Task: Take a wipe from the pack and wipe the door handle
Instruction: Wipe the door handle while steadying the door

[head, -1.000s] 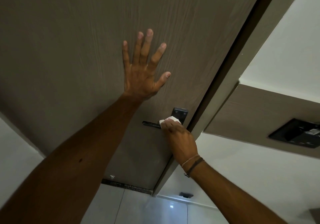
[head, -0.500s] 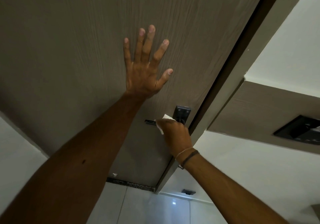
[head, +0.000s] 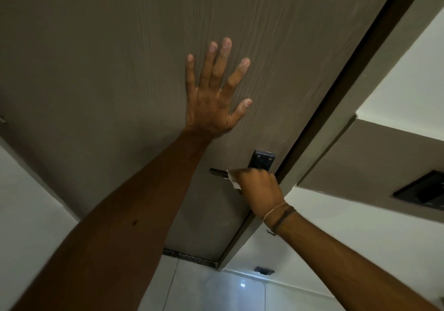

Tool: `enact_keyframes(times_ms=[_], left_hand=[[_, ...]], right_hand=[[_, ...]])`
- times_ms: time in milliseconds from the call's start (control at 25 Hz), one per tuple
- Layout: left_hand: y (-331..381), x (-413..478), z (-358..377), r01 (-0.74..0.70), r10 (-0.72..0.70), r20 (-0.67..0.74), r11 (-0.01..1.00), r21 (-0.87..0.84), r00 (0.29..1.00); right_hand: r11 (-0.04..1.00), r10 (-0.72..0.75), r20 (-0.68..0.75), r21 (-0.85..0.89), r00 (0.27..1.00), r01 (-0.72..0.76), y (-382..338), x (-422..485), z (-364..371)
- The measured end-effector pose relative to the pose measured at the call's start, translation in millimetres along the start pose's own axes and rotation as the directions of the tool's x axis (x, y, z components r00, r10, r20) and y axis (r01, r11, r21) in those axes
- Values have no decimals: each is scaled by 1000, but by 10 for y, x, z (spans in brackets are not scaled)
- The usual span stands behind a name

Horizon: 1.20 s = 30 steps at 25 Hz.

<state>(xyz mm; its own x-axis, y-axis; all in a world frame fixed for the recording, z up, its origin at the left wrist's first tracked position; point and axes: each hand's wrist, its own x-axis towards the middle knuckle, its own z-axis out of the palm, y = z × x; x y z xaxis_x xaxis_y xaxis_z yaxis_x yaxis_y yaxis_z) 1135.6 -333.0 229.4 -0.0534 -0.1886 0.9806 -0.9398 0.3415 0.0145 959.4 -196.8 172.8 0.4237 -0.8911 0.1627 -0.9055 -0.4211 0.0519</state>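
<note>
Wiping the door handle

The right hand (head: 260, 190) closes a white wipe (head: 233, 181) around the dark door handle (head: 219, 172), whose long axis points left; the left hand (head: 213, 97) lies flat, fingers spread, on the door (head: 120, 58).

Left hand (head: 213, 101) splayed flat; right hand (head: 260, 190) fisted.

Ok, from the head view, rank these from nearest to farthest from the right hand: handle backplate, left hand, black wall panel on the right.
From the right hand:
1. Handle backplate, just above it, beside the door edge.
2. Left hand, higher and to the left, flat on the door.
3. Black wall panel, far right, on the brown strip.
</note>
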Motion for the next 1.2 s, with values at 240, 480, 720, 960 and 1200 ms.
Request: enact_keyframes(times_ms=[240, 480, 720, 960, 1200], left_hand=[[-27, -19, 17, 4, -4, -9, 1000, -20, 1000], [-4, 1, 10, 4, -4, -24, 1000, -2, 1000], [7, 7, -36, 24, -24, -16, 1000, -9, 1000], [30, 12, -69, 28, -28, -13, 1000, 8, 1000], [-5, -12, -26, 2, -2, -25, 1000, 7, 1000]], right_hand=[[976, -207, -135, 37, 969, 214, -590, 293, 69], [997, -60, -23, -41, 998, 59, 28, -3, 216], [974, -193, -172, 88, 966, 210, -433, 267, 234], [969, -90, -284, 198, 955, 151, 86, -36, 325], [850, 178, -110, 518, 978, -97, -172, 6, 258]])
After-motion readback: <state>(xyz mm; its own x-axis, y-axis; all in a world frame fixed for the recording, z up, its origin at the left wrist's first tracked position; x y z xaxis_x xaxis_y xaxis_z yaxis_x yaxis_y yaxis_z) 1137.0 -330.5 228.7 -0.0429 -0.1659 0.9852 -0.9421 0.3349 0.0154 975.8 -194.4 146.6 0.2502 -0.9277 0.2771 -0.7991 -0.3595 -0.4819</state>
